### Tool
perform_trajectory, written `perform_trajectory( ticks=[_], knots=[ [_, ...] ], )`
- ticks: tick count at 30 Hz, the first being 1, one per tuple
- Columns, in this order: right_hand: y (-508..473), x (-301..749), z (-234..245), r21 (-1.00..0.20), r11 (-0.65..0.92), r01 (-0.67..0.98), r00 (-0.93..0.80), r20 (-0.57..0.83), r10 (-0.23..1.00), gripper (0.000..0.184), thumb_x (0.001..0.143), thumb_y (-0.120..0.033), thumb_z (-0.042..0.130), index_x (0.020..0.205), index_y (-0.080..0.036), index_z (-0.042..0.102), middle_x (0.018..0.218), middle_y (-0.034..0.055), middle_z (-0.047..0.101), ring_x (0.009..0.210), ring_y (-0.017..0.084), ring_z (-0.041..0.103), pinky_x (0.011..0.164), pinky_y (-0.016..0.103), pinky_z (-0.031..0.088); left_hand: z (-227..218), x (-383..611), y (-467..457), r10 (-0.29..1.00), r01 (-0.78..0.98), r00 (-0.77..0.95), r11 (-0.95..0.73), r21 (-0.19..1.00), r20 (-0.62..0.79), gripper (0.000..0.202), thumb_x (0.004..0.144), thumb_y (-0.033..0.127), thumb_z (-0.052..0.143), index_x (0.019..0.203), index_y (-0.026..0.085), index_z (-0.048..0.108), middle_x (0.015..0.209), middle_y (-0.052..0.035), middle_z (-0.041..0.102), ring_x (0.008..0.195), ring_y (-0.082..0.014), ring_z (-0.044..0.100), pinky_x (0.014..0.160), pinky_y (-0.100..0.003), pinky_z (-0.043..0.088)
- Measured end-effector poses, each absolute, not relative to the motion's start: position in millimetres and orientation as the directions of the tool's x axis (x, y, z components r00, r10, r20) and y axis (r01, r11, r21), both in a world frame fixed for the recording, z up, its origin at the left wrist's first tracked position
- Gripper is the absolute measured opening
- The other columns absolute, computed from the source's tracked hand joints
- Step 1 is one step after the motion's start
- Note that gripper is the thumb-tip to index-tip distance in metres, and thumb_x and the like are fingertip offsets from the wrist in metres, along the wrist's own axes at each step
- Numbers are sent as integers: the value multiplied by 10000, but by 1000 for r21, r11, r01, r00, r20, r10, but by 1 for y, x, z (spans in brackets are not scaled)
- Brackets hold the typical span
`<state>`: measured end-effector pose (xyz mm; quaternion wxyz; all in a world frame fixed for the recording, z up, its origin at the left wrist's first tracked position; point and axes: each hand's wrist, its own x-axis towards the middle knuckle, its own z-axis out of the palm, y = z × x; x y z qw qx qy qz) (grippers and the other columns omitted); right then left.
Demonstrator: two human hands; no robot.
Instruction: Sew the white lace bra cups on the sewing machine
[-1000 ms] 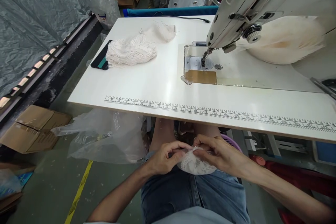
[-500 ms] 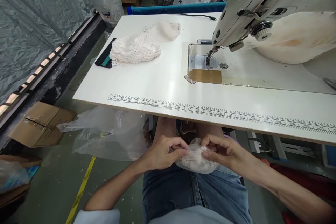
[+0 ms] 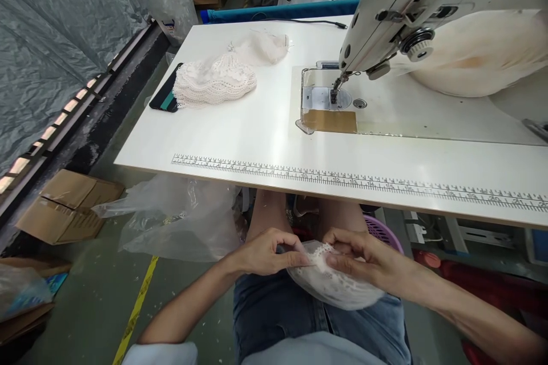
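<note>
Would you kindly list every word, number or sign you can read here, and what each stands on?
"10": on the printed ruler along the front of the table.
"12": same ruler.
"13": same ruler.
The ruler's other numbers: too small or blurred to quote surely.
Marks on the cardboard box at left: unreadable.
Print on the plastic bag beyond the table's far left corner: unreadable.

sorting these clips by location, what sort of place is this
Probably a sewing workshop or small garment factory: a sewing machine is set into a white table with a printed ruler, and a pile of lace fabric lies on it.
</note>
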<state>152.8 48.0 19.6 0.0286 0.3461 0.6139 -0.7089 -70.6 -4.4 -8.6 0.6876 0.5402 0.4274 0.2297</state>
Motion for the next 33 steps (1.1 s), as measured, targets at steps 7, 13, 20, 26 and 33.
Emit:
perform_trajectory(
  ticks=[7,13,20,26,33],
  knots=[
    [47,147,22,-886,82,456,-796,-365,484,243,862,-456,527,874,-228,612,1037,59,518,981,196,509,819,292,422,-11,-70,-5,771,221,511,309,925,-379,419,838,483,533,746,94,657,602,14,517,566,-77,425,520,-173,314],
    [55,145,19,-912,-30,409,-826,-384,412,291,859,-485,516,876,-212,614,1105,77,562,982,218,557,790,297,465,-5,-79,-9,863,192,392,261,946,-317,305,801,404,625,940,133,658,841,-40,649,777,-134,572,699,-195,432],
    [57,153,14,-890,163,425,-844,-324,428,260,867,-460,523,861,-215,610,1217,99,512,1178,263,442,947,376,387,-7,-74,-10,916,160,373,92,983,-146,163,878,208,511,939,147,649,903,-56,657,834,-129,603,775,-213,460],
    [60,163,14,-829,183,529,-819,-442,366,303,877,-490,477,930,-224,611,944,74,594,885,226,561,749,312,449,-18,-71,-7,872,200,439,139,970,-215,269,898,160,394,883,149,662,905,-60,655,841,-137,608,750,-222,473],
    [62,165,16,-809,229,542,-827,-463,320,327,875,-504,473,1025,-247,608,969,71,638,912,248,587,748,314,454,-19,-59,-6,818,66,565,87,994,-109,156,858,233,495,893,134,610,1018,-106,597,947,-183,572,844,-277,445]
  ],
)
